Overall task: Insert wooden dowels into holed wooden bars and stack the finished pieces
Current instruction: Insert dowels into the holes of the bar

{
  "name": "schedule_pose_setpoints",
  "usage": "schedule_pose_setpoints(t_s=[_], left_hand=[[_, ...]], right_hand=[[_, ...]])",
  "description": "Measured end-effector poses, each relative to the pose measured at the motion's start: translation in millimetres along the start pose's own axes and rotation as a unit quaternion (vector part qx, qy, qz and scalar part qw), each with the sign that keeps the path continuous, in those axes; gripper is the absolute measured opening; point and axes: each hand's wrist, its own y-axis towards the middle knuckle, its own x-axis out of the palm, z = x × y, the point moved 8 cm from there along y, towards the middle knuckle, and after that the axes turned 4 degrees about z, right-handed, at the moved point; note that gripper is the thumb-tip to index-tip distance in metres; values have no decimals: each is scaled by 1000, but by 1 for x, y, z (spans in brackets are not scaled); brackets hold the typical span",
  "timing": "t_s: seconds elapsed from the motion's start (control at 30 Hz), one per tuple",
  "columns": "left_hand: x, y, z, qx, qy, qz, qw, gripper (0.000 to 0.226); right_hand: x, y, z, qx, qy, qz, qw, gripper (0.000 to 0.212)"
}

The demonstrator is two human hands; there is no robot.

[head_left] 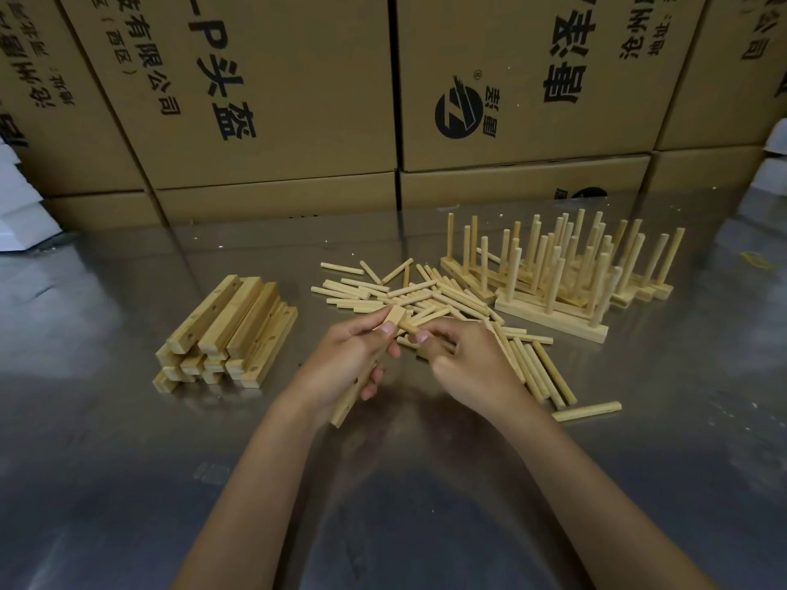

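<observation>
My left hand point(347, 361) grips a holed wooden bar point(350, 401) that runs from its fingertips down past the palm toward me. My right hand point(466, 361) pinches a short dowel point(409, 327) whose far end meets the top of the bar. Behind both hands, loose dowels point(426, 298) lie in a scattered pile. A stack of plain holed bars point(225, 330) sits to the left. Finished bars with upright dowels point(562, 270) stand grouped at the back right.
The work surface is a shiny metal table point(383, 504). Large printed cardboard boxes point(511, 100) wall off the far edge. White foam pieces point(21, 215) lie at the far left. One dowel point(587, 411) lies apart at the right.
</observation>
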Motion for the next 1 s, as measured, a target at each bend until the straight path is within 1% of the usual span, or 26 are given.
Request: schedule_pose_setpoints(t_s=[0.17,0.23,0.3,0.37,0.43,0.57,0.63,0.7,0.73,0.77,0.83,0.87,0.93,1.0], left_hand=[[-5,3,-4,-16,-13,5,1000,31],[-11,5,-4,-17,-17,30,999,29],[-22,7,-5,-26,-33,61,997,27],[-28,8,-5,-30,-48,68,996,27],[-30,9,-5,-24,-38,71,996,26],[-43,8,-3,-18,-46,95,994,28],[-50,7,2,-5,-30,119,992,29],[-56,5,10,25,14,172,985,28],[-57,4,13,40,21,195,980,27],[-57,3,15,48,17,211,976,26],[-60,3,15,47,11,234,971,25],[-63,2,14,42,16,244,969,25],[-67,4,11,31,15,251,967,26],[-68,8,5,13,2,243,970,31]], right_hand=[[2,0,0,-17,-39,3,999,13],[-3,2,3,-10,-45,16,999,8],[-8,4,4,-12,-44,30,999,9],[-10,4,3,-27,-47,32,998,12],[-8,1,1,-39,-56,36,997,16],[-7,-2,0,-38,-44,64,996,40],[-5,-5,-3,-58,-57,76,994,39],[9,-12,-10,-84,-92,70,990,31],[20,-15,-14,-90,-96,57,990,27],[34,-17,-18,-90,-90,31,991,28],[64,-21,-27,-101,-81,-45,991,46],[75,-24,-33,-120,-88,-70,986,50],[77,-25,-39,-155,-107,-70,980,47],[57,-21,-34,-169,-157,-16,973,39]])
